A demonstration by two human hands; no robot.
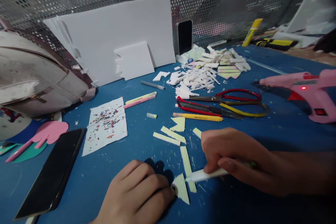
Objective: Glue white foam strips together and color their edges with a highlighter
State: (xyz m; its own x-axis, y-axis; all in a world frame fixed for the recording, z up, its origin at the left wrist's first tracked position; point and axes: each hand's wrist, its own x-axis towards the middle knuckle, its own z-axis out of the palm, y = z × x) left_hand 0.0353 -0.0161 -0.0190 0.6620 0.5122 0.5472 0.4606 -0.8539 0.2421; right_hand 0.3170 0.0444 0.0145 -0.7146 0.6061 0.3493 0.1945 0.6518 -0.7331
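My right hand [236, 157] is closed around a pale marker [198, 175], its green tip pointing left and meeting the edge of a small pale green foam-board piece [182, 190]. My left hand [140, 194] lies on the table with fingers curled together, their tips holding that piece down from the left. A long pale green strip [186, 161] lies just beyond it. Farther off are two thinner strips [173, 134] and a notched piece [178, 124]. Another strip [196, 132] is partly hidden behind my right hand. The pale green marker cap [151, 116] lies apart.
Beyond sit scissors [252, 108], a red-and-black cutter [196, 107], an orange marker [201, 116] and a heap of white scraps [196, 78]. A pink glue gun [301, 85] with a lit red light is at right. Left are a phone [49, 175], a speckled paper [106, 126] and a bag [34, 73].
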